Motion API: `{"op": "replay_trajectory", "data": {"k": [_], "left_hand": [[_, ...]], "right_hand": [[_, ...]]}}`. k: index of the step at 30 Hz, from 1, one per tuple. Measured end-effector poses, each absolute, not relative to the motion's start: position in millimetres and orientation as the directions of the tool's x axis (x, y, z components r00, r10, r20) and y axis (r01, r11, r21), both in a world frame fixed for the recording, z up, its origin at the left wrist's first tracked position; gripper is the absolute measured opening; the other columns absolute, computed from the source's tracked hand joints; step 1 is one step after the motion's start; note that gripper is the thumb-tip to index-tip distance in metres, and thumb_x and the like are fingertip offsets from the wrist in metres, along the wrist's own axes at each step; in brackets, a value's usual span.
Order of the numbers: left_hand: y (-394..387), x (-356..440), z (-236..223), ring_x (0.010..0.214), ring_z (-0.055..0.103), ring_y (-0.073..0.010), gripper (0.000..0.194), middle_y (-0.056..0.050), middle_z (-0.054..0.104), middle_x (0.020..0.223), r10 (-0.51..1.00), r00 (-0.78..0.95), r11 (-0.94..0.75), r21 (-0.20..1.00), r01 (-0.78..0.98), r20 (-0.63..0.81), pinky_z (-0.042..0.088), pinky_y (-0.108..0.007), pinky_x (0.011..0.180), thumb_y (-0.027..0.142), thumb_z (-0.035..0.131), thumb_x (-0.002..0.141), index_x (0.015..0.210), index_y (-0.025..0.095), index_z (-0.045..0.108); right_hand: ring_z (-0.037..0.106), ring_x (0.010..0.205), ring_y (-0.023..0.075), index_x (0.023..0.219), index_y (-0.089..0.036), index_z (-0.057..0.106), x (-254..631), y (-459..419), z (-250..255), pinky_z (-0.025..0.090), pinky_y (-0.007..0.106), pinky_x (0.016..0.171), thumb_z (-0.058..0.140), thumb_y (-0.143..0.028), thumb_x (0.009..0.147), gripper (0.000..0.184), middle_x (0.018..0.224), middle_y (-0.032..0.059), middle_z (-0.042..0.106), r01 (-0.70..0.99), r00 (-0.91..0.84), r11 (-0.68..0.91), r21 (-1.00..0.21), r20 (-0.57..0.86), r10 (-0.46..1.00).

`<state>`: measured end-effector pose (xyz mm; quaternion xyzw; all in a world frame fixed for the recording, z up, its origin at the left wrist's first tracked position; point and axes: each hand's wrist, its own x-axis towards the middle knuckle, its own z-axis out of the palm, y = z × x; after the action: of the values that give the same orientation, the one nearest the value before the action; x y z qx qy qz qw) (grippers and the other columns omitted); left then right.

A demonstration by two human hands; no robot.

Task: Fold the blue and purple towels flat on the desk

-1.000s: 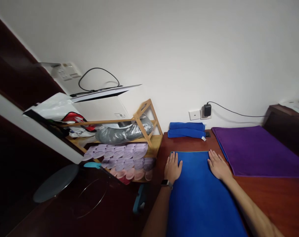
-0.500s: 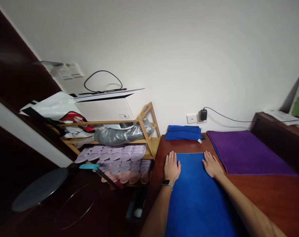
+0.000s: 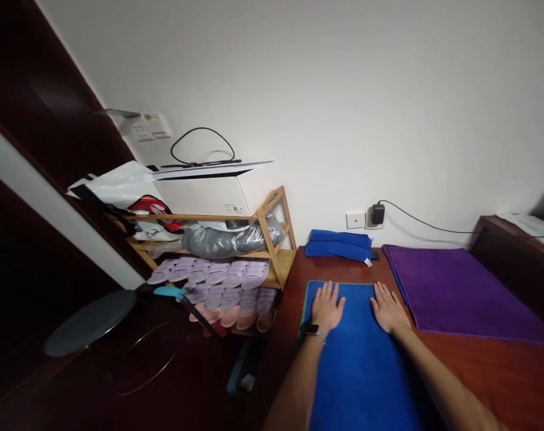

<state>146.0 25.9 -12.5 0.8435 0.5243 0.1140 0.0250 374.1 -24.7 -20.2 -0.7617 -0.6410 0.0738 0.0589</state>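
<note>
A blue towel (image 3: pixel 359 359) lies spread flat on the dark wooden table (image 3: pixel 500 371) in front of me. My left hand (image 3: pixel 328 306) rests palm down on its far left part, fingers apart, a watch on the wrist. My right hand (image 3: pixel 388 308) lies flat on the far right part of the same towel, fingers spread. Neither hand grips anything. Behind them, against the wall, sits a stack of folded blue towels (image 3: pixel 339 244). A purple towel (image 3: pixel 460 290) lies spread out to the right of the blue one.
A wooden shoe rack (image 3: pixel 272 239) with several lilac and pink slippers (image 3: pixel 218 281) stands left of the table, a white box (image 3: pixel 204 191) on top. A round dark stool (image 3: pixel 90 311) is on the floor at left. A charger (image 3: pixel 378 214) hangs in the wall socket.
Both hands have moved inward onto the blue towel, from its side edges toward its middle. The view has shifted slightly.
</note>
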Motion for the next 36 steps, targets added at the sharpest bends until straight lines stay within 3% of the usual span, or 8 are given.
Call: {"op": "replay_trajectory", "data": {"k": [5,14,18,23,29,33,36], "left_hand": [[50,82,-7,0.158,0.026,-0.0267,0.064,-0.009,0.032,0.17,0.934,0.322,-0.341,0.112,0.934,0.155,0.024,-0.048,0.129,0.047,0.027,0.107,0.165,0.02,0.031],[46,89,-8,0.158,0.026,-0.0272,0.065,-0.009,0.034,0.169,0.929,0.322,-0.349,0.147,0.925,0.182,0.023,-0.049,0.129,0.049,0.027,0.106,0.165,0.02,0.032],[42,84,8,0.158,0.026,-0.0264,0.063,-0.011,0.037,0.168,0.917,0.291,-0.334,0.125,0.934,0.273,0.018,-0.05,0.131,0.043,0.03,0.106,0.162,0.016,0.037],[4,131,26,0.159,0.023,-0.0232,0.061,-0.012,0.037,0.168,0.82,0.447,-0.505,0.083,0.859,0.357,0.013,-0.047,0.132,0.035,0.02,0.108,0.16,0.008,0.04],[-63,220,-6,0.159,0.025,-0.0215,0.067,-0.007,0.035,0.168,0.769,0.6,-0.639,0.209,0.741,0.221,0.025,-0.044,0.131,0.05,0.015,0.109,0.165,0.016,0.031],[-56,166,-13,0.158,0.025,-0.0257,0.067,-0.007,0.031,0.17,0.828,0.537,-0.56,0.209,0.801,0.163,0.025,-0.051,0.13,0.053,0.018,0.108,0.166,0.021,0.027],[-41,97,-5,0.158,0.024,-0.026,0.068,-0.01,0.029,0.17,0.904,0.407,-0.424,0.15,0.893,0.133,0.026,-0.05,0.129,0.054,0.022,0.108,0.166,0.019,0.027]], "right_hand": [[0.012,0.162,0.021,0.166,-0.008,0.018,375,-22,-18,0.011,0.043,0.131,0.012,-0.046,0.105,0.073,0.174,0.0093,0.018,0.969,0.168,-0.172,-0.178,-0.037,0.985],[0.015,0.161,0.0214,0.166,-0.007,0.021,365,-62,-21,0.013,0.043,0.131,0.01,-0.05,0.105,0.075,0.173,0.0103,0.018,0.975,0.163,-0.157,-0.16,0.023,0.986],[0.016,0.161,0.0203,0.166,-0.009,0.022,361,-81,-26,0.014,0.041,0.131,0.011,-0.051,0.105,0.075,0.173,0.0087,0.02,0.973,0.142,-0.141,-0.182,-0.004,0.99],[0.018,0.16,0.0219,0.165,-0.009,0.025,357,-82,-19,0.016,0.043,0.131,0.014,-0.048,0.104,0.073,0.172,0.0095,0.021,0.969,0.144,-0.139,-0.206,0.009,0.989],[0.016,0.161,0.0235,0.165,-0.007,0.027,358,-85,-13,0.015,0.043,0.131,0.018,-0.039,0.102,0.071,0.172,0.0105,0.02,0.979,0.091,-0.09,-0.184,-0.005,0.996],[0.017,0.161,0.0233,0.165,-0.005,0.024,357,-86,-15,0.014,0.044,0.132,0.015,-0.043,0.103,0.073,0.172,0.0111,0.02,0.965,0.132,-0.131,-0.229,-0.009,0.991],[0.016,0.161,0.0216,0.166,-0.006,0.021,356,-85,-16,0.013,0.044,0.132,0.013,-0.046,0.104,0.074,0.173,0.0103,0.019,0.964,0.143,-0.142,-0.225,-0.011,0.99]]}}
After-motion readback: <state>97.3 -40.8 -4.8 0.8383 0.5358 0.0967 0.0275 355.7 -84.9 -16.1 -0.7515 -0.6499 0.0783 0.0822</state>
